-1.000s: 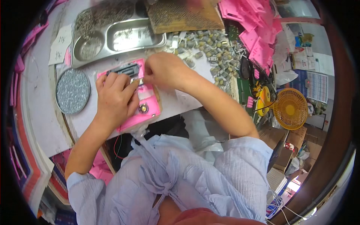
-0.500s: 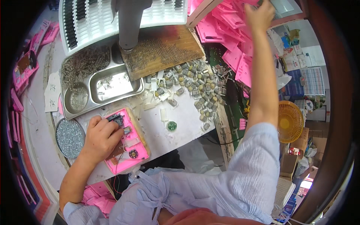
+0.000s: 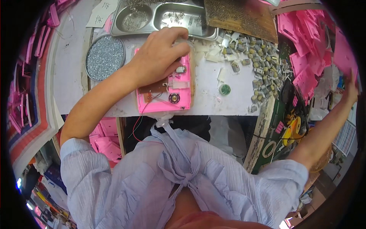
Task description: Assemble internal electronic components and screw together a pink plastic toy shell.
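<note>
My left hand (image 3: 158, 57) lies over the upper part of a pink plastic casing (image 3: 183, 103), its fingers bent. Whatever is under the fingertips is hidden. Inside the casing are a small motor (image 3: 180, 69), a brown circuit board (image 3: 152, 88), a whitish plastic piece (image 3: 179, 84) and a round, dark part with a metal centre (image 3: 174, 98). Red and green wires hang over its near edge. At the far right rim, my right hand (image 3: 351, 91) is closed on the lower end of a pink plastic panel (image 3: 345, 55), held up beside a pile of similar panels (image 3: 305, 42).
A round dish of small metal screws (image 3: 105, 58) stands left of the casing. Behind it are a steel compartment tray (image 3: 148, 28) and a wooden board with pins (image 3: 240, 19). Several small motors (image 3: 263, 72) lie heaped to the right, near a green round piece (image 3: 224, 89).
The view has swung to the right and down. My right hand has come from the pile's far end to the right rim with a pink panel in it. My left hand stays at the casing.
</note>
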`<state>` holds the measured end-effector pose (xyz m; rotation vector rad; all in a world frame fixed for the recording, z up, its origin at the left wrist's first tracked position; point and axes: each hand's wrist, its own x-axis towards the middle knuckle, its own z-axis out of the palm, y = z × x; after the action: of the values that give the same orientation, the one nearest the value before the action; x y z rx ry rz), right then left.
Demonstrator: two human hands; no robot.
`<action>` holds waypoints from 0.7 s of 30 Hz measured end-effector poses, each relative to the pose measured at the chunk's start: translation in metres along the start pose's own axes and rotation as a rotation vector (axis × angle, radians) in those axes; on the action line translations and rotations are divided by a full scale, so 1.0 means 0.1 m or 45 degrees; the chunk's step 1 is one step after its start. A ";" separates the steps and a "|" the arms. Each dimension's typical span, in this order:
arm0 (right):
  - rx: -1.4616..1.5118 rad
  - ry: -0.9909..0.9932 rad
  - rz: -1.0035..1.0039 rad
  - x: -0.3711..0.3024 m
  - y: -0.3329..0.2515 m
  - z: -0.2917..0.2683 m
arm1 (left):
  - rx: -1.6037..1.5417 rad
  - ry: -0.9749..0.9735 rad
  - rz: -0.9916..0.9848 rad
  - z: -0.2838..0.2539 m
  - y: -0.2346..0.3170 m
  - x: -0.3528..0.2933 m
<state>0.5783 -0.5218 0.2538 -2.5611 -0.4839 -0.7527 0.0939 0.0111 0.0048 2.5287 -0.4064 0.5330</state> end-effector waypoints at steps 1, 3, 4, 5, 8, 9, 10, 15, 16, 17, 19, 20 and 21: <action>-0.364 0.120 -0.228 -0.50 -0.14 -0.12 | 0.016 0.013 0.013 -0.01 0.01 0.01; 0.678 0.002 0.145 -1.50 -0.59 0.01 | -0.033 -0.001 0.007 0.00 0.02 0.02; 1.136 0.056 0.346 -2.00 -0.83 0.08 | -0.059 0.001 0.018 -0.02 0.03 0.01; 1.323 -0.034 0.420 -2.52 -1.50 0.20 | -0.072 -0.002 0.016 -0.07 0.04 -0.02; 1.746 -0.192 0.775 -3.61 -2.57 0.60 | -0.097 0.105 0.003 -0.25 0.13 -0.13; 1.833 -0.380 0.777 -3.86 -2.75 0.67 | -0.500 0.084 -0.243 -0.28 0.23 -0.15; 1.956 -0.519 0.794 -4.07 -2.96 0.83 | -0.877 0.050 -0.505 -0.33 0.40 -0.23; 1.669 -0.742 0.504 -4.15 -4.00 1.29 | -1.505 0.458 -0.910 -0.27 0.60 -0.45; 1.514 -0.700 0.309 -4.16 -4.01 1.31 | -1.443 0.593 -0.918 -0.27 0.63 -0.42; 1.336 -0.753 0.216 -4.19 -3.98 1.28 | -1.241 0.495 -0.965 -0.29 0.63 -0.46; 0.991 -0.865 0.018 -4.32 -3.85 1.23 | -0.821 0.320 -1.050 -0.34 0.60 -0.62; 0.896 -0.937 0.055 -4.41 -3.84 1.18 | -0.677 0.277 -0.973 -0.32 0.59 -0.69; 0.887 -0.929 0.020 -4.52 -3.81 1.20 | -0.528 0.238 -0.895 -0.28 0.58 -0.76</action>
<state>0.1047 -0.2330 0.0168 -2.0724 -0.7729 0.3609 -0.0033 -0.0077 0.0176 2.0111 0.3993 0.3510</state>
